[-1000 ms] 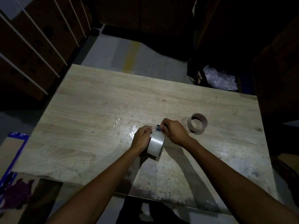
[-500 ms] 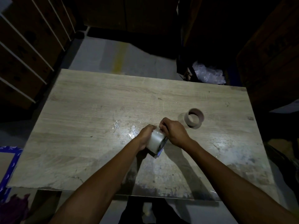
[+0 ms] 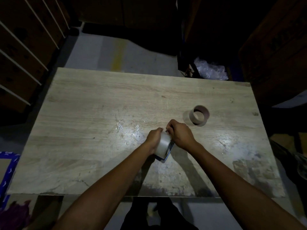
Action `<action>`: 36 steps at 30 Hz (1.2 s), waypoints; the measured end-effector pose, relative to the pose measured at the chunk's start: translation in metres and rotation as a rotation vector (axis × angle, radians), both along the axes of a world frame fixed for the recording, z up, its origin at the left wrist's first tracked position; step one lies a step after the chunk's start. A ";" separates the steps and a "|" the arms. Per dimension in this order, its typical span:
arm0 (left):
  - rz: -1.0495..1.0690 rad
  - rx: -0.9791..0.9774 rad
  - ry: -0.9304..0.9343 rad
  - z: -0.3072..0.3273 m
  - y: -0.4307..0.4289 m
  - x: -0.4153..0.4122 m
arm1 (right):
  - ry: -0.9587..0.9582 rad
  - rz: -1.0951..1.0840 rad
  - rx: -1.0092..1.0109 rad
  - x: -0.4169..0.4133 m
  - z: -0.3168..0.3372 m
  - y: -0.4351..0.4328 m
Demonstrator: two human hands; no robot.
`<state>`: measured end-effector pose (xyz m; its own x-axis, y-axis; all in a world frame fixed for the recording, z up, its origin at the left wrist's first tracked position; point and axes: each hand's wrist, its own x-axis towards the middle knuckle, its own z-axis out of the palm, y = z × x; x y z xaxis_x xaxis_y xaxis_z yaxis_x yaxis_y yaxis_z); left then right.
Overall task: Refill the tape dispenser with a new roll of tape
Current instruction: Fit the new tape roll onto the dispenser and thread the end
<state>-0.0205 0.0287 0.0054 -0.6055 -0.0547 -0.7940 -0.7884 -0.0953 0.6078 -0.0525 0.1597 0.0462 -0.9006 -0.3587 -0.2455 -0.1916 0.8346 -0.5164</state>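
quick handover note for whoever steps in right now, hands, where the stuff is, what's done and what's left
Left hand: wrapped around the tape roll, holding it up on edge over the table.
Right hand: fingers pinching at the roll's top edge, probably working the tape end; the exact contact is hidden.
A blue piece, likely the dispenser, shows under the roll; too dark to tell whether the roll is seated.
Empty core: lying apart on the table, to the right.
Done: old core out, new roll in hand.
Left: confirm seating, thread the tape end.
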 end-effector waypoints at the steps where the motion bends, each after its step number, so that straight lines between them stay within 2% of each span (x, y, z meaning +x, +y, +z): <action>1: -0.028 -0.029 0.017 0.001 0.004 0.000 | -0.010 -0.012 0.010 0.000 -0.002 0.002; 8: -0.179 -0.309 0.002 0.001 0.028 -0.007 | -0.069 -0.093 0.008 0.003 -0.009 0.023; 13: -0.220 -0.331 -0.063 0.011 0.034 -0.013 | -0.064 -0.105 -0.013 0.004 -0.013 0.023; 17: -0.239 -0.333 -0.063 0.016 0.039 -0.015 | -0.020 -0.125 0.024 0.004 -0.023 0.025; 23: -0.264 -0.356 -0.062 0.016 0.049 -0.016 | -0.056 -0.160 0.107 -0.009 -0.033 0.033; 25: -0.261 -0.331 -0.046 0.002 0.050 -0.018 | -0.018 -0.136 0.129 -0.011 -0.036 0.035; 28: -0.291 -0.300 -0.020 -0.055 0.049 -0.024 | 0.013 -0.045 0.177 -0.015 -0.040 0.038; 36: -0.366 -0.211 0.087 -0.016 0.044 -0.010 | -0.074 0.085 0.107 -0.040 -0.035 0.046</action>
